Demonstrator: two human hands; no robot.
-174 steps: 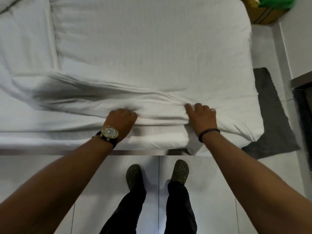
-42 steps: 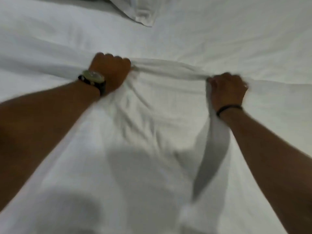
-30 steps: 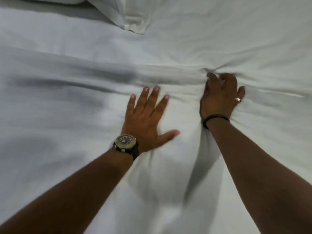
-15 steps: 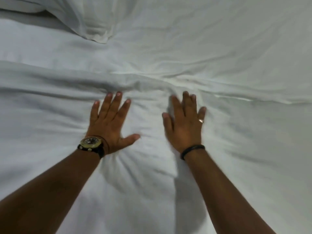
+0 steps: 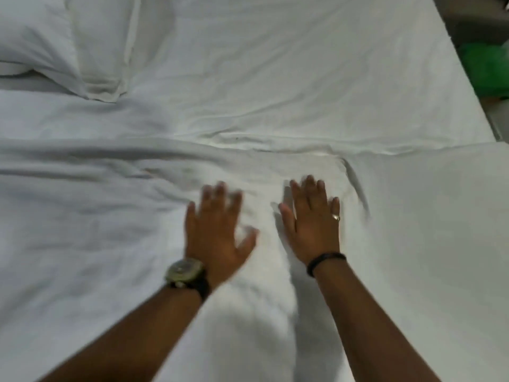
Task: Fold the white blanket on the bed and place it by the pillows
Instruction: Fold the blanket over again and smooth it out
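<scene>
A blurred green object (image 5: 487, 68) lies beyond the bed's far right edge.

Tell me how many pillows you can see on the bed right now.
1 for certain: a white pillow at the top left corner, its loose pillowcase end trailing right. More may lie beyond the frame edge.

Left hand (image 5: 217, 232) motion-blurred; pillow (image 5: 35, 37) edge-cropped
</scene>
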